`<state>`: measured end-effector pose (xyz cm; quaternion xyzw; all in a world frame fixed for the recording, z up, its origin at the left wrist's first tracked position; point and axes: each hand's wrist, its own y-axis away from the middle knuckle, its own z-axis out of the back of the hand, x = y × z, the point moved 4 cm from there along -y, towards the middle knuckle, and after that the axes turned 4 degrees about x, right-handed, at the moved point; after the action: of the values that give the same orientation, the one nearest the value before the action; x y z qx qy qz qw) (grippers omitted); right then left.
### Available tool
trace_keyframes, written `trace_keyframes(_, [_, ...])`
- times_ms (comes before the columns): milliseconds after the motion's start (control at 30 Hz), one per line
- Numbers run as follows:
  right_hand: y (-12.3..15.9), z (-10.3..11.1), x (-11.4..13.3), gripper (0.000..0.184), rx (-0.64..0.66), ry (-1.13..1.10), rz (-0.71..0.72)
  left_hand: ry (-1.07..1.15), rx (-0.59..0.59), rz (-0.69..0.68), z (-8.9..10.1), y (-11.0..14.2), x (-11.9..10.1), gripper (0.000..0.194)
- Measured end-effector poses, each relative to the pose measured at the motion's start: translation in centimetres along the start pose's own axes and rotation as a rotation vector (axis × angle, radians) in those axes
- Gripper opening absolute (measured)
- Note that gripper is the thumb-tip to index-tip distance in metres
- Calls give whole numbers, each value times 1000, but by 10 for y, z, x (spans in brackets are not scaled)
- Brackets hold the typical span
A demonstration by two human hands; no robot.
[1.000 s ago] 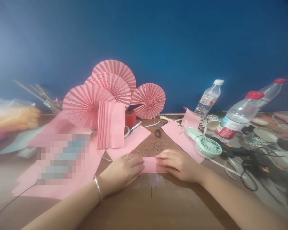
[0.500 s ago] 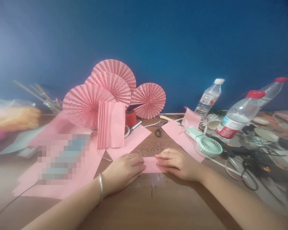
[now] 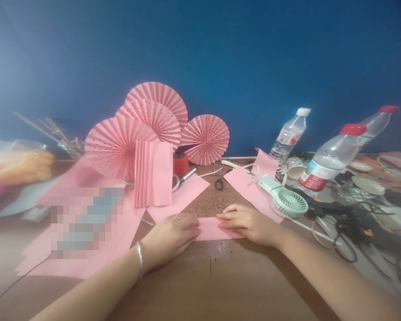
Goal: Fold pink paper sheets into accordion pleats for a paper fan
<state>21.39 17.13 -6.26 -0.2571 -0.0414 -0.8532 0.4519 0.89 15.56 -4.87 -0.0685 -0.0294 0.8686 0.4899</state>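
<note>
A narrow folded strip of pink paper [image 3: 207,228] lies flat on the table in front of me, between my two hands. My left hand [image 3: 173,234], with a ring and a silver bangle, has its fingers curled together over the strip's left end. At the right end, my right hand [image 3: 247,225] grips the paper, fingers pointing left and bent over its upper edge. Both thumbs are mostly hidden. Beyond the left hand stands a partly pleated pink sheet [image 3: 153,174], and round pleated paper fans [image 3: 205,139] lean against the blue wall.
Pink sheets [image 3: 116,236] with a pixelated patch lie at left. A mint handheld fan [image 3: 290,201], plastic bottles [image 3: 322,167] and tangled black cables [image 3: 357,227] crowd the right. A red spool-like object [image 3: 180,164] and a pen [image 3: 188,174] sit behind. Dark specks dot the table [image 3: 207,285].
The right hand's fingers have loosened slightly and its index finger is raised a little, showing more of the strip. The left hand stays put. The whole view has shifted slightly.
</note>
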Motion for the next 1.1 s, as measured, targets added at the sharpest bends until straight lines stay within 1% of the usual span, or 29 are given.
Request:
trace_keyframes(233, [3,3,-9,28,-42,-77,-18,19,-32,-28,3,1,-3,23])
trace_keyframes(467, [3,3,-10,28,-17,-110,-33,8,-60,-30,5,-1,-6,24])
trace_keyframes(667, [3,2,-12,27,-12,-112,-36,2,-21,-22,4,0,-5,22])
trace_keyframes(933, [3,2,-15,28,-2,-129,-28,3,-20,-23,3,-1,-4,22])
trace_keyframes(1100, [5,4,-21,27,22,-103,-69,4,-6,-18,4,-1,-5,22])
